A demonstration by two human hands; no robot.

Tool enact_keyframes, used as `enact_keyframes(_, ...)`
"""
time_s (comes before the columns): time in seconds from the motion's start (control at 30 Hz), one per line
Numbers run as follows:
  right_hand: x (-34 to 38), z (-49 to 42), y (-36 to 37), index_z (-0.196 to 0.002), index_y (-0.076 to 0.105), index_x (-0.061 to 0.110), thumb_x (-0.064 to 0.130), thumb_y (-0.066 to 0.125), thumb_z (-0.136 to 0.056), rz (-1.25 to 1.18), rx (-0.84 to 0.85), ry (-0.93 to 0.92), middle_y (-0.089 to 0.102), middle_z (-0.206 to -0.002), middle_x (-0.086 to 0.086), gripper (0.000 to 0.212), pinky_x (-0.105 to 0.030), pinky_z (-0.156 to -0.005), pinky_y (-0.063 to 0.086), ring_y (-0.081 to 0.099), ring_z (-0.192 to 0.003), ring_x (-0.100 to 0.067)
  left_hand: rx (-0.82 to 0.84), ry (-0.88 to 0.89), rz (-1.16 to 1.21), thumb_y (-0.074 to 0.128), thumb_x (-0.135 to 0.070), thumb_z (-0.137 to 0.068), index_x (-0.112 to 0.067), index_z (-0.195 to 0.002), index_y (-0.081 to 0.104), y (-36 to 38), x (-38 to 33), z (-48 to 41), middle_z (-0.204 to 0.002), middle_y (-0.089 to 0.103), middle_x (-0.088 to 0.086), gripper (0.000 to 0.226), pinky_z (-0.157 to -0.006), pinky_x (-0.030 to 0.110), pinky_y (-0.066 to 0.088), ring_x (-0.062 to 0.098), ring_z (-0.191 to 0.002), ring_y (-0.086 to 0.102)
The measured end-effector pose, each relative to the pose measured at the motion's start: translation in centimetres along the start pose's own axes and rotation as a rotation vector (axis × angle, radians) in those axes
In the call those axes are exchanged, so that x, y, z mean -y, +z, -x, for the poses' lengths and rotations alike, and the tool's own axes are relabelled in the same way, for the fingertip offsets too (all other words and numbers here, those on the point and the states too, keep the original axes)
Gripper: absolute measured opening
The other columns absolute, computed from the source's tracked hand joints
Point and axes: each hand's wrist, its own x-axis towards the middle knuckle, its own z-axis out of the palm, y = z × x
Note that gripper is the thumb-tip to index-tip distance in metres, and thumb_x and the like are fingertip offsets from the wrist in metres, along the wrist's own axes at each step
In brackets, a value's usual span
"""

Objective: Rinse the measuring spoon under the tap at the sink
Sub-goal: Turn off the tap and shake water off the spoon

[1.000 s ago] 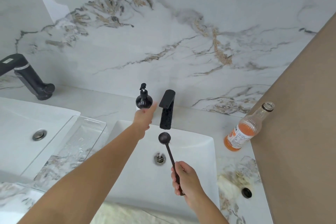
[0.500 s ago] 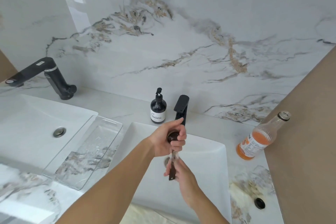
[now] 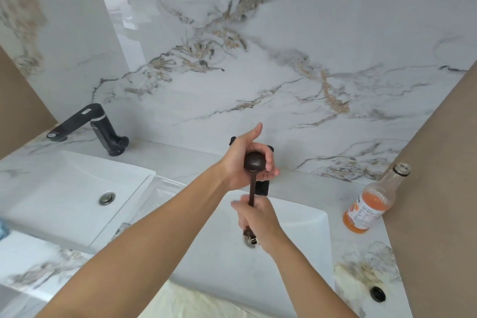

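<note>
Over the white sink (image 3: 304,235) at the right end of the marble counter (image 3: 180,162), the right hand (image 3: 258,222) was closed around the lower handle of the dark measuring spoon (image 3: 254,162), holding it upright with the round bowl at the top. The left hand (image 3: 245,160) was cupped behind and around that bowl, fingers (image 3: 268,175) curled under it and thumb raised, in front of the black tap (image 3: 262,187), which it mostly hid. A glass bottle (image 3: 371,204) holding orange liquid, uncapped, stood near the counter's right edge. A second black tap (image 3: 98,124) stood at the back edge by the left-hand basin (image 3: 64,188)
</note>
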Motion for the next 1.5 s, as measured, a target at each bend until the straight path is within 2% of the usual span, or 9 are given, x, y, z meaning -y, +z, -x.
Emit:
enact_keyframes(0.2,-1.2,1.0,0.4,-0.055,0.023,0.023,0.020,0.062,-0.072,0.041,0.009,0.106,0.023,-0.051,0.000,0.042,-0.020,-0.041,0.022,0.022,-0.046,-0.017,-0.016,0.064,0.101,0.053,-0.066,-0.084,-0.005,-0.048,0.059,0.1,-1.6,0.1,-0.048,0.053,0.013,0.071,-0.070,0.037,0.050,0.032,-0.055,0.060)
enact_keyframes(0.47,-1.9,1.0,1.0,-0.080,0.064,0.021,0.028,0.062,-0.088,0.242,-0.057,0.001,0.065,-0.067,0.014,0.012,-0.016,-0.066,0.041,0.057,-0.065,-0.004,-0.117,0.073,0.223,0.041,-0.061,-0.093,-0.005,-0.060,0.062,-5.9,-1.4,1.1,-0.061,0.058,0.011,0.068,-0.062,0.034,0.041,0.027,-0.057,0.051)
enact_keyframes(0.53,-2.4,0.9,1.9,-0.086,0.071,0.024,0.022,0.062,-0.092,0.358,-0.096,-0.042,0.066,-0.068,0.024,0.012,-0.010,-0.061,0.039,0.056,-0.060,0.002,-0.171,0.043,0.083,0.032,-0.061,-0.096,-0.008,-0.067,0.069,-8.4,-1.5,1.2,-0.069,0.068,0.010,0.071,-0.062,0.032,0.044,0.027,-0.063,0.057)
enact_keyframes(0.63,-2.7,-0.1,4.3,-0.083,0.076,0.023,0.021,0.068,-0.089,0.444,-0.110,-0.012,0.067,-0.076,0.014,0.010,-0.011,-0.063,0.040,0.053,-0.064,-0.002,-0.198,-0.027,-0.138,0.029,-0.069,-0.094,-0.021,-0.083,0.077,-11.8,-1.7,1.7,-0.097,0.078,0.005,0.068,-0.066,0.031,0.049,0.019,-0.072,0.068)
enact_keyframes(0.73,-2.8,-1.3,7.7,-0.085,0.079,0.022,0.024,0.069,-0.088,0.436,-0.134,0.058,0.073,-0.082,0.002,0.011,-0.016,-0.068,0.042,0.058,-0.069,-0.004,-0.185,-0.081,-0.066,0.040,-0.071,-0.089,-0.016,-0.105,0.074,-15.7,-2.1,2.8,-0.115,0.074,0.014,0.066,-0.073,0.035,0.054,0.026,-0.082,0.070)
enact_keyframes(0.83,-3.0,-2.4,11.8,-0.090,0.080,0.017,0.023,0.069,-0.088,0.403,-0.157,0.099,0.076,-0.083,0.007,0.013,-0.008,-0.067,0.041,0.063,-0.069,0.005,-0.133,-0.132,-0.041,0.049,-0.066,-0.088,-0.005,-0.118,0.066,-20.2,-1.7,4.6,-0.109,0.076,0.015,0.071,-0.077,0.036,0.059,0.030,-0.087,0.073)
enact_keyframes(0.93,-2.7,-3.9,15.6,-0.083,0.079,0.023,0.020,0.069,-0.089,0.326,-0.170,0.145,0.074,-0.077,0.008,0.012,-0.017,-0.071,0.044,0.062,-0.065,0.004,-0.041,-0.165,-0.142,0.064,-0.055,-0.085,-0.007,-0.110,0.070,-24.6,-1.1,6.4,-0.105,0.077,0.009,0.054,-0.081,0.034,0.060,0.027,-0.094,0.074)
enact_keyframes(1.13,-2.8,-6.2,22.0,-0.075,0.073,0.021,0.016,0.069,-0.089,0.183,-0.165,0.320,0.064,-0.069,-0.003,0.015,-0.022,-0.053,0.047,0.055,-0.054,-0.009,-0.047,-0.207,-0.432,0.075,-0.003,-0.082,-0.007,-0.100,0.072,-31.0,-0.4,8.0,-0.085,0.071,0.008,0.018,-0.066,0.027,0.059,0.021,-0.076,0.072)
enact_keyframes(1.5,-7.3,-6.7,27.6,-0.105,0.072,0.009,0.014,0.070,-0.086,0.127,-0.263,0.676,0.075,-0.089,-0.015,0.020,-0.026,-0.054,0.055,0.065,-0.057,-0.016,-0.137,-0.533,-0.542,0.070,-0.004,-0.086,0.000,-0.111,0.065,-36.0,7.1,8.3,-0.104,0.071,0.019,0.026,-0.069,0.030,0.063,0.024,-0.077,0.073)
